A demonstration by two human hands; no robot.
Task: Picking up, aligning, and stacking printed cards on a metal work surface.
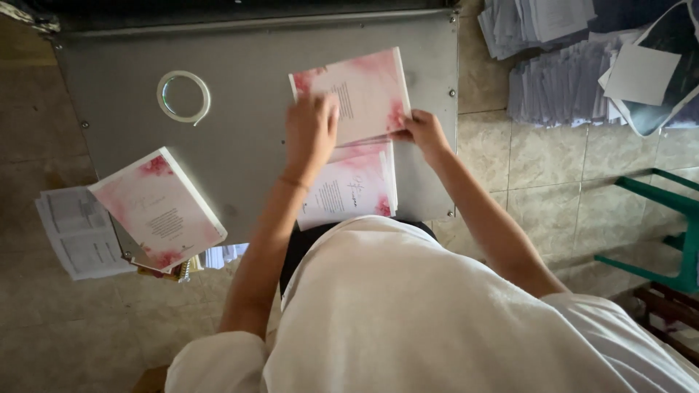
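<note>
On the bench (240, 109) a tape ring (183, 96) lies to the left, well apart from the upper booklet (360, 91), which lies right of centre. The left hand (311, 129) rests on that booklet's near left part; the right hand (424, 133) touches its near right corner. The lower booklet (353, 189) lies just under and nearer the person. A stack of booklets (160, 211) overhangs the bench's near left corner, with loose sheets (76, 233) left of it on the floor. Paper piles (561, 80) lie on the floor to the right, behind a stool (670, 233).
</note>
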